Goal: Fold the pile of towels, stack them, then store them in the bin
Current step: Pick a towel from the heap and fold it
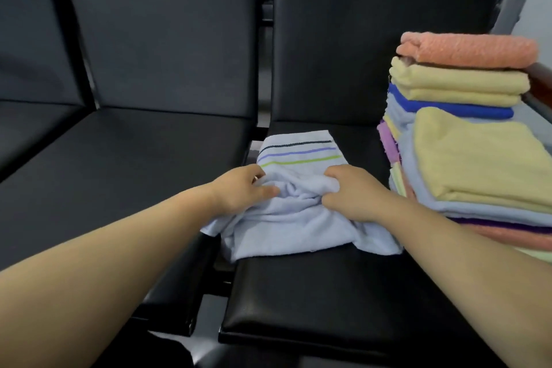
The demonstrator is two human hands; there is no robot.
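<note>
Item: pale blue towel (294, 212), striped at its far end, lying rumpled on the black seat (313, 293). We see our left hand (239, 193) and right hand (352, 191) upon its middle, fingers (268, 190) curled closed, each bunching a fold of the cloth. Right of the towel: a stack of folded towels (466, 116), orange uppermost.

The right edge is cutting off the towel pile (478, 158). Both hands' fingertips are disappearing into bunched folds of the pale blue towel (292, 212), hiding each grip; the arms are running off the bottom edge.
</note>
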